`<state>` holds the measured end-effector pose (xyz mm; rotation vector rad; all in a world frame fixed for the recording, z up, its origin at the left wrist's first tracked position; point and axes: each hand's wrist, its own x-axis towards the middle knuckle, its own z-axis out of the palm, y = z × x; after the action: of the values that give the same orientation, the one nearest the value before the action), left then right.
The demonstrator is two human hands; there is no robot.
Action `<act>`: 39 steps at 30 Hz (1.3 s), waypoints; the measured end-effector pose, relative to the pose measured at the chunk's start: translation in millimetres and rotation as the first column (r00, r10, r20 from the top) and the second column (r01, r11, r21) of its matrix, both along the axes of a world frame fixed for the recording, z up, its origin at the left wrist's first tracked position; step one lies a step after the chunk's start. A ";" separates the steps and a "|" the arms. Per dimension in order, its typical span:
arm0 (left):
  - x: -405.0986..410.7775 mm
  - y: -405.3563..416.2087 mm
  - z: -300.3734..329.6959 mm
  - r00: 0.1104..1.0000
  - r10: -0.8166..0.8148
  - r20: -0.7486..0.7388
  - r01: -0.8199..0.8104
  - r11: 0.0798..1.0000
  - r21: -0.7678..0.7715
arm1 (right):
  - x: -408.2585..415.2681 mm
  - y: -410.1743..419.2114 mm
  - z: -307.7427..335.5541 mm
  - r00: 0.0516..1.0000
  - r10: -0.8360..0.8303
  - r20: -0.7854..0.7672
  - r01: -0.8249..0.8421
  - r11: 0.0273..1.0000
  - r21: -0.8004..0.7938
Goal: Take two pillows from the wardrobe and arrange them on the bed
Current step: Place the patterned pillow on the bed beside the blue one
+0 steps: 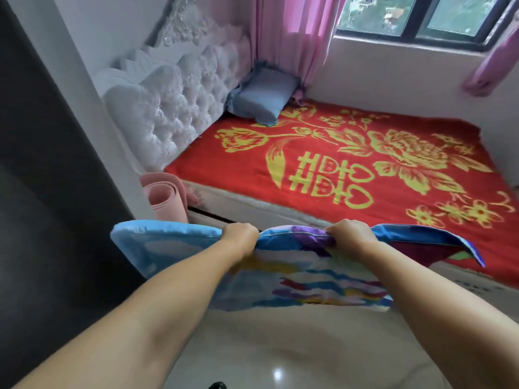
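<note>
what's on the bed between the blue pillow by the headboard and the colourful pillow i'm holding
Only the bare red-and-gold blanket lies between the blue-grey pillow and the colourful patterned pillow, per the head view.

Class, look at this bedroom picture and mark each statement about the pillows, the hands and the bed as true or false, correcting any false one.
1. Both hands grip the top edge of the colourful pillow. True: the left hand and right hand each pinch it.
2. The blue-grey pillow lies at the foot of the bed. False: it leans by the tufted headboard, in the corner near the pink curtain.
3. The bedspread is red with yellow flowers. True.
4. The colourful pillow already rests on the bedspread. False: it is held up beside the bed.
5. A rolled pink mat stands beside the bed. True.
</note>
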<state>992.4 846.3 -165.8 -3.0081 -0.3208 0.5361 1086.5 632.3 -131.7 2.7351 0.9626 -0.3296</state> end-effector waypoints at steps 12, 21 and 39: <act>201.2 43.1 -9.8 0.995 -0.073 0.061 0.078 0.993 -0.088 | 182.5 44.3 19.6 0.998 -0.066 0.012 0.067 0.973 -0.221; 355.9 135.3 20.1 0.984 -0.095 0.152 0.111 0.989 -0.096 | 346.8 135.1 63.2 0.994 0.005 0.107 0.016 0.982 -0.191; 569.7 379.3 -50.1 0.935 0.354 -0.008 -0.344 0.902 -0.260 | 647.5 436.3 4.3 0.939 0.341 -0.050 -0.342 0.903 -0.261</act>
<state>1562.1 1225.5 -215.9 -3.2287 -0.8724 0.5833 1734.0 1068.6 -127.4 2.2732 1.2720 -0.3681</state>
